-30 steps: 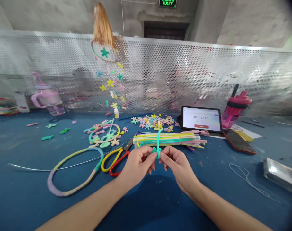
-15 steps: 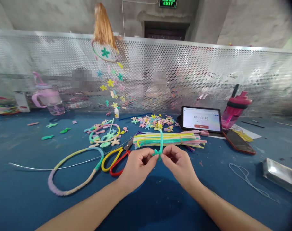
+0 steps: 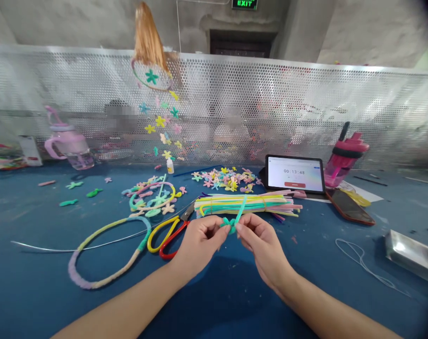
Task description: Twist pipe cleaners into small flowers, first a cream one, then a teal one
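A green pipe cleaner (image 3: pixel 241 209), part of it bent into small petal-like loops, is held between both hands above the blue table. My left hand (image 3: pixel 202 238) is closed, with thumb and forefinger pinching the looped part. My right hand (image 3: pixel 260 240) is closed in a pinch at the base of the free length, which sticks up and leans right. Just behind lies a bundle of pipe cleaners (image 3: pixel 249 203) in several colours. To the left of my left hand are scissors (image 3: pixel 167 235) with one yellow and one red handle.
A wrapped pastel ring (image 3: pixel 109 228) and a thin wire (image 3: pixel 51 248) lie on the left. Behind are a pile of small flowers (image 3: pixel 228 178), a tablet timer (image 3: pixel 294 174), a phone (image 3: pixel 351 207) and a pink bottle (image 3: pixel 344 157). A metal box (image 3: pixel 413 256) sits far right.
The free length of the green pipe cleaner has gone from nearly upright to leaning right. My right hand has shifted slightly; my left hand keeps its pinch.
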`<state>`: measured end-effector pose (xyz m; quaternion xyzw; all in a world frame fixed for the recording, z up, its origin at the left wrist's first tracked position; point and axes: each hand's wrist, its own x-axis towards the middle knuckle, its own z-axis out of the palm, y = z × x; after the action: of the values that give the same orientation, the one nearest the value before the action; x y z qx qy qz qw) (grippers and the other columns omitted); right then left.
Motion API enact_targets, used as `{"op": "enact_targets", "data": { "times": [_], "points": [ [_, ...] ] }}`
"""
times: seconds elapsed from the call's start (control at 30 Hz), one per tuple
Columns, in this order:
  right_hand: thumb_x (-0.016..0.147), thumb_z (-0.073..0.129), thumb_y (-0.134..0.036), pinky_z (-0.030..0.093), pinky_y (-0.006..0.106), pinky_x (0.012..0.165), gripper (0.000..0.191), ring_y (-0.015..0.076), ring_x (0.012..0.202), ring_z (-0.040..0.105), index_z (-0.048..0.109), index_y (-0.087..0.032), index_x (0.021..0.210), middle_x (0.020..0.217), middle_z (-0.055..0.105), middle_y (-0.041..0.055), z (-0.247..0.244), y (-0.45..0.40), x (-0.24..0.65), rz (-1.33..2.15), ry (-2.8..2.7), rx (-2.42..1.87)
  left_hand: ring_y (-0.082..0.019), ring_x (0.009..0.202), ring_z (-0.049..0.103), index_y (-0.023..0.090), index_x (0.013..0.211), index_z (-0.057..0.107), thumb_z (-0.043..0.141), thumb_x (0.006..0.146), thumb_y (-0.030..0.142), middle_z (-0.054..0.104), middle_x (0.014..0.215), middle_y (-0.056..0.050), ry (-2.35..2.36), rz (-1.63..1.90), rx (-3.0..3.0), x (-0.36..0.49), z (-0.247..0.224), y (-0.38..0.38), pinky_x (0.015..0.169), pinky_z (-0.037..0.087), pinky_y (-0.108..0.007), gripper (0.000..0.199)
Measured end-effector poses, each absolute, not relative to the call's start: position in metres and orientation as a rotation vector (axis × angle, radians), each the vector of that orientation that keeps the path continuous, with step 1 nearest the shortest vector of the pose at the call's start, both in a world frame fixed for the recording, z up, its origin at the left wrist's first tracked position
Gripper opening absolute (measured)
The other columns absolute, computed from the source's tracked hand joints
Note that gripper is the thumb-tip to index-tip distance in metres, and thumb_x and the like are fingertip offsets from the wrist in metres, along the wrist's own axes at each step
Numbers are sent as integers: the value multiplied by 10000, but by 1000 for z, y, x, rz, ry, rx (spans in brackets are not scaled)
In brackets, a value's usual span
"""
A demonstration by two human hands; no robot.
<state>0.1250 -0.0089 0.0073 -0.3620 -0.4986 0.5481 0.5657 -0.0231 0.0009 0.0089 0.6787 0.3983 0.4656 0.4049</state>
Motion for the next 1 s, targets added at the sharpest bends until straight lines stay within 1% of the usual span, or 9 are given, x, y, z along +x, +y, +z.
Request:
{"op": "enact_targets", "data": {
  "times": [0.2,0.3,0.37,0.47,0.53,0.63,0.73,0.87,1.0],
  "points": [
    [816,558,-265,302,218,491,175,91,532,351,488,-173,685,594,421,-36,7,-14,127,998,-1445,-903,-46,395,259,152,569,475,611,772,351,346,428,81,970,1167,1416,-20,10,0,385,197,-174,315],
    [831,525,-224,344,239,536,103,108,560,389,510,-179,739,634,457,-22,11,-12,131,832,-1648,-910,-42,395,246,146,575,496,636,745,335,334,429,84,944,1160,1322,-20,10,1,378,176,-172,290],
    [802,568,-198,361,253,578,42,122,599,413,538,-186,775,675,486,-12,13,-9,135,671,-1798,-877,-40,392,225,140,586,520,642,732,310,323,418,88,916,1153,1258,-20,10,1,381,164,-174,255],
    [739,652,-174,369,256,599,91,136,650,439,575,-193,783,742,513,4,15,-4,138,476,-1928,-816,-37,387,197,133,575,534,647,713,272,305,395,94,875,1135,1200,-20,9,1,389,151,-180,226],
    [731,658,-149,377,252,598,92,138,671,456,580,-191,757,774,508,13,15,-2,138,441,-1928,-802,-37,384,188,133,557,524,643,707,255,298,385,96,858,1124,1182,-20,10,0,391,141,-187,227],
    [743,649,-133,412,273,697,102,158,776,507,566,-188,720,836,515,28,14,-1,138,526,-1890,-788,-39,385,176,134,537,517,620,714,244,289,379,95,836,1110,1177,-19,11,-1,396,130,-195,233],
    [767,645,-173,411,316,812,80,187,899,529,573,-193,739,912,536,43,10,0,137,727,-1820,-749,-40,393,191,127,569,552,608,709,231,307,396,90,814,1088,1190,-19,12,-2,403,135,-192,182],
    [781,637,-213,418,301,764,70,174,853,521,577,-201,748,865,515,28,5,3,135,933,-1670,-716,-49,408,296,138,540,507,607,721,238,380,425,68,833,1100,1243,-19,13,-3,412,216,-179,229],
    [790,630,-228,398,266,685,109,141,743,485,548,-198,724,769,485,-1,4,1,132,1069,-1552,-693,-67,443,399,133,582,542,593,758,254,505,471,27,841,1104,1297,-19,11,-3,454,323,-182,219]
  ]
}}
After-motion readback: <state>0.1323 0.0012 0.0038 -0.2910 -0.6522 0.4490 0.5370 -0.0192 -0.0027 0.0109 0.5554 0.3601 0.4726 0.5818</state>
